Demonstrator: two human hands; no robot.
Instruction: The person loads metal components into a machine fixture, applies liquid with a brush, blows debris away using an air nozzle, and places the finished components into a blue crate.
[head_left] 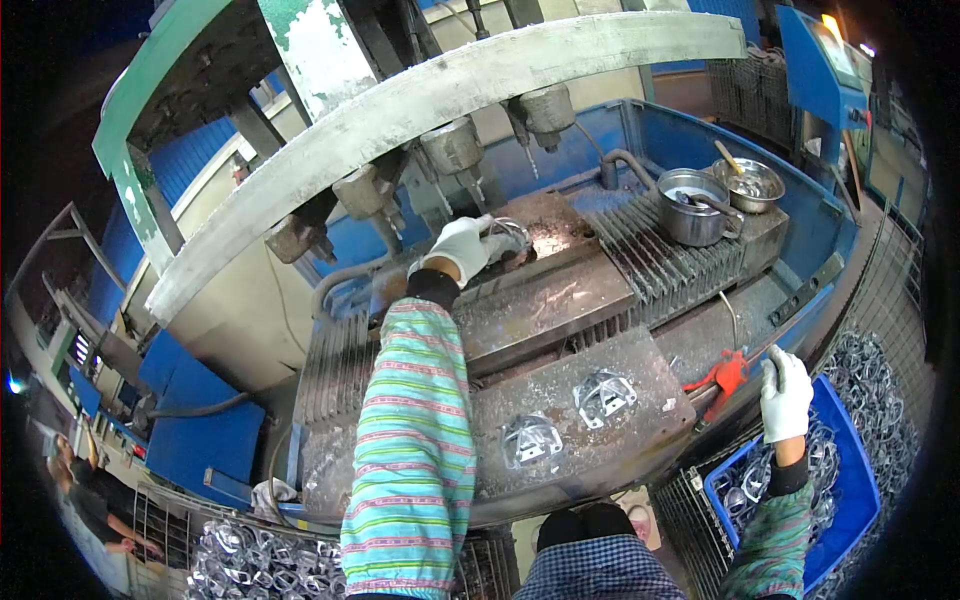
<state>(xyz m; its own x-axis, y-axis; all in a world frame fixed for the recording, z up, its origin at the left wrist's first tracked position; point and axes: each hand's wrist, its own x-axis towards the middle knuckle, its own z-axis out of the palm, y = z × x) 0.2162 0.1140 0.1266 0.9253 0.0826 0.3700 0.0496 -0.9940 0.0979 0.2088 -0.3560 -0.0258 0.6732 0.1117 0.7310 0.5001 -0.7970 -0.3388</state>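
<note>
My left hand, in a white glove, reaches under the machine's spindles. Its fingers are closed at a shiny curved metal casting on the work fixture; the fingertips are partly hidden. My right hand, also gloved, is raised over the blue bin with fingers stretched out and nothing visible in them. Metal castings fill the bin below it. Two more pieces, a casting and another casting, lie on the metal ledge in front of me.
Overhead runs a thick pale beam with several spindles and drill bits. A metal pot and a bowl with a brush stand at the right. A red air gun hangs by the ledge. Castings heap up at lower left.
</note>
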